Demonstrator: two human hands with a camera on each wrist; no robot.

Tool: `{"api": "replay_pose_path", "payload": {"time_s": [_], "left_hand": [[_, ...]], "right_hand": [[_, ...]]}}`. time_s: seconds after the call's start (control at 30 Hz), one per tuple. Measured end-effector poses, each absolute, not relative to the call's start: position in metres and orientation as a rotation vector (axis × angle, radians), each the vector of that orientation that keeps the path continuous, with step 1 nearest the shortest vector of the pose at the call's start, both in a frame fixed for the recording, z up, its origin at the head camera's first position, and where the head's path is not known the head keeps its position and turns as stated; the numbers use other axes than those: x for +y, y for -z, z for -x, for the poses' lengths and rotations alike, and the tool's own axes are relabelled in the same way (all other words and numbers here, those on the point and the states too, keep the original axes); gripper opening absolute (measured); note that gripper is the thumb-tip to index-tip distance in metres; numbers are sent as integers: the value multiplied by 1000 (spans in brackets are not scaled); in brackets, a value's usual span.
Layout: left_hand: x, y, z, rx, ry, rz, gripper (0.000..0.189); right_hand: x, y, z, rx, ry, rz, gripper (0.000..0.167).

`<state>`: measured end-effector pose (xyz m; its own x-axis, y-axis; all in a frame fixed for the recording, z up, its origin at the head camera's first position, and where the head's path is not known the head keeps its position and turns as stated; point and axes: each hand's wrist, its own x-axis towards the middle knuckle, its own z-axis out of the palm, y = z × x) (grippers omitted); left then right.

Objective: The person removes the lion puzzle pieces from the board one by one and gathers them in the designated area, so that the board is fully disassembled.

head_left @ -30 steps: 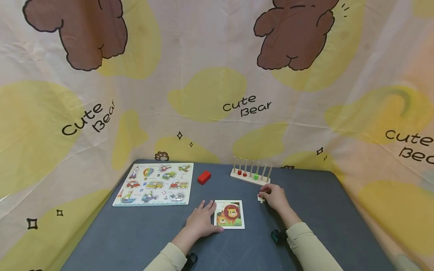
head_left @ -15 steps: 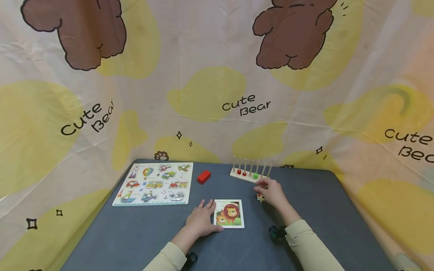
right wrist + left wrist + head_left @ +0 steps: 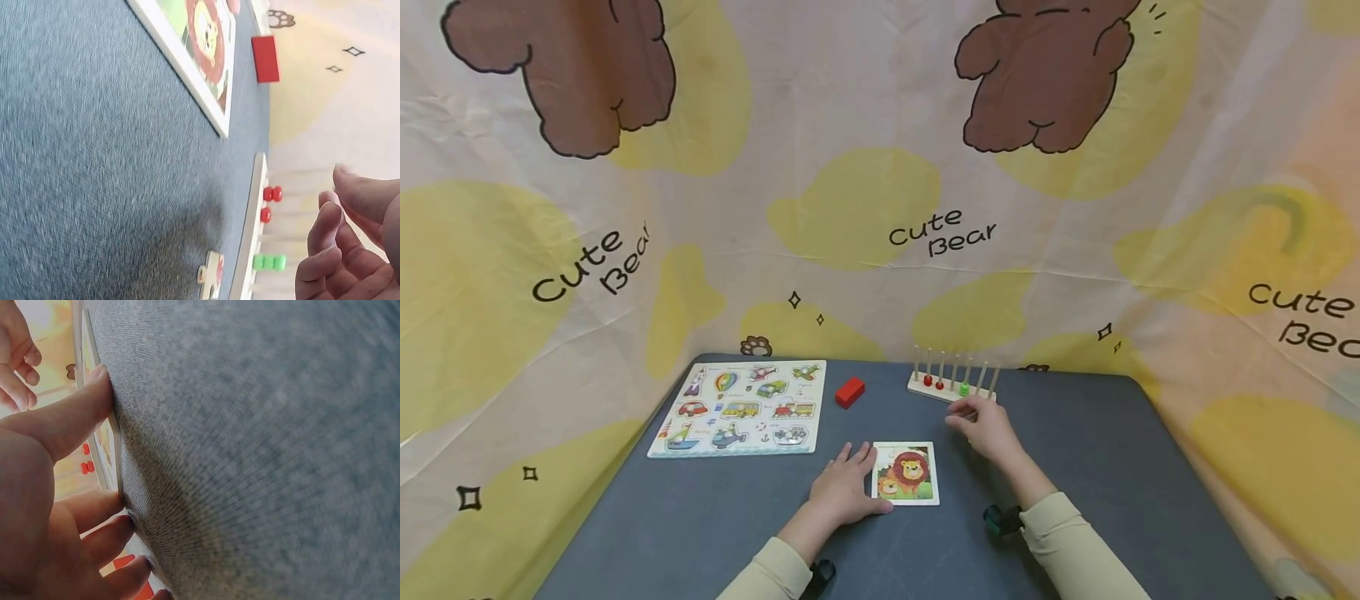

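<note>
A lion jigsaw puzzle [image 3: 904, 473] in a white frame lies flat on the table. My left hand [image 3: 844, 490] rests at its left side, thumb along the near edge and fingers spread; in the left wrist view the thumb and index finger touch the frame. My right hand [image 3: 988, 429] hovers right of the puzzle, near the peg board. Its fingers are loosely bent, with nothing between them in the right wrist view. Below it lies a loose puzzle piece [image 3: 212, 275], hidden by the hand in the head view.
A peg board [image 3: 947, 389] with several upright pegs and red and green beads stands at the back. A red block [image 3: 850, 392] lies left of it. At the far left is a vehicle picture board [image 3: 741, 408]. A printed cloth [image 3: 850, 317] hangs behind the table.
My right hand has let go of the loose piece, which stays on the table, then lifted off and shifted left. The left hand has stayed in place at the puzzle.
</note>
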<state>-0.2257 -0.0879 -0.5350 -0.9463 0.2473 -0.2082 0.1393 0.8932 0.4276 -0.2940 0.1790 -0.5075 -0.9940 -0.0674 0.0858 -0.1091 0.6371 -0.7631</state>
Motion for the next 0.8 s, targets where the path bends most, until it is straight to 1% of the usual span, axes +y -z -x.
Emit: {"api": "replay_pose_path", "payload": {"time_s": [0.17,0.43,0.8], "left_hand": [[-87,535,227,2800,-602,-282,98],[-90,534,224,2789,-603,-268,99],[-88,532,223,2828,-595,-300,98]], "right_hand": [[172,507,290,-2786,-1318,-175,13],[153,506,279,-2770,-1376,-271,17],[134,507,273,-2781,-1374,-314,13]]}}
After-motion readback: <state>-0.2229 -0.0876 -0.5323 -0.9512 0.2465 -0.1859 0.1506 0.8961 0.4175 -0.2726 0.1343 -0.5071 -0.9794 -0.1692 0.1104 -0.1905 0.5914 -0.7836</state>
